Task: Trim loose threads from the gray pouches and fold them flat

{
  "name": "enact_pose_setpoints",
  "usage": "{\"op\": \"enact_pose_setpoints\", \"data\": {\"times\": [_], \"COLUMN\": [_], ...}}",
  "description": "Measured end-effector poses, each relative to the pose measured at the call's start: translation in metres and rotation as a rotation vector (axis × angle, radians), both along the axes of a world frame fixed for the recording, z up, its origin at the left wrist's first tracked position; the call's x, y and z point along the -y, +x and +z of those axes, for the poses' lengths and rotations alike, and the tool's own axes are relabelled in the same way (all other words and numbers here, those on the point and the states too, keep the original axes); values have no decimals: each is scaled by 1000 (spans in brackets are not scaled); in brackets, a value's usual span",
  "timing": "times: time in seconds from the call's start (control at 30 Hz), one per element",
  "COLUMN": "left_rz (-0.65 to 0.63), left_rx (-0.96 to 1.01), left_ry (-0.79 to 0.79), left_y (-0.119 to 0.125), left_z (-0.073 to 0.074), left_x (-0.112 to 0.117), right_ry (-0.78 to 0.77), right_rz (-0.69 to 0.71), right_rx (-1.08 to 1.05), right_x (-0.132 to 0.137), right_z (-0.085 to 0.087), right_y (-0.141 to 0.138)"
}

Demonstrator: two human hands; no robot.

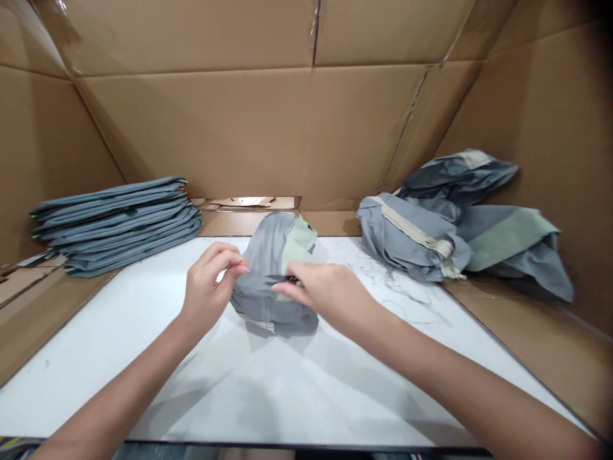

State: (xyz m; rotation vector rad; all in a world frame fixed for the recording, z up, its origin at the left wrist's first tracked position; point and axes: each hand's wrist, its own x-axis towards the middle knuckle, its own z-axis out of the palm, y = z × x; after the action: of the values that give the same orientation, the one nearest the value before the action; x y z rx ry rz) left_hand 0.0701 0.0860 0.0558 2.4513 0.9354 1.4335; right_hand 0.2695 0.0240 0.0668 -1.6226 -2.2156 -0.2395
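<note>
A bundled grey cloth with a pale green panel and cream trim along its lower edge lies on the white tabletop in front of me. My left hand is closed in a pinch at the cloth's left side. From the right, my right hand grips a gathered fold of the same cloth between thumb and fingers, slightly blurred. A strip of fabric looks drawn tight between the two hands. What lies under the fingertips is partly hidden.
A neat stack of folded blue-grey cloths stands at the left. Several crumpled grey cloths with cream and green parts lie heaped at the right. Cardboard walls enclose the white tabletop at the back and sides.
</note>
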Motion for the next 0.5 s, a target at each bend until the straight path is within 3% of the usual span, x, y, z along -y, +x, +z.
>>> {"op": "enact_pose_setpoints", "data": {"times": [0.1,0.17,0.3,0.4,0.5], "left_rz": [158,224,81,69,57], "left_rx": [-175,-335,-548,-604,-490], "left_ry": [2,25,75,188,245], "left_y": [-8,-7,20,50,65], "left_z": [3,8,12,-1,-18], "left_x": [-3,3,32,50,50], "right_ry": [-2,-44,-125,-92,-93], "right_rz": [-157,-240,-199,-154,-66], "right_rx": [-193,-329,-615,-769,-824], "right_x": [6,2,-29,-53,-58], "right_z": [7,3,-34,-67,-85], "right_y": [33,58,91,95,87]}}
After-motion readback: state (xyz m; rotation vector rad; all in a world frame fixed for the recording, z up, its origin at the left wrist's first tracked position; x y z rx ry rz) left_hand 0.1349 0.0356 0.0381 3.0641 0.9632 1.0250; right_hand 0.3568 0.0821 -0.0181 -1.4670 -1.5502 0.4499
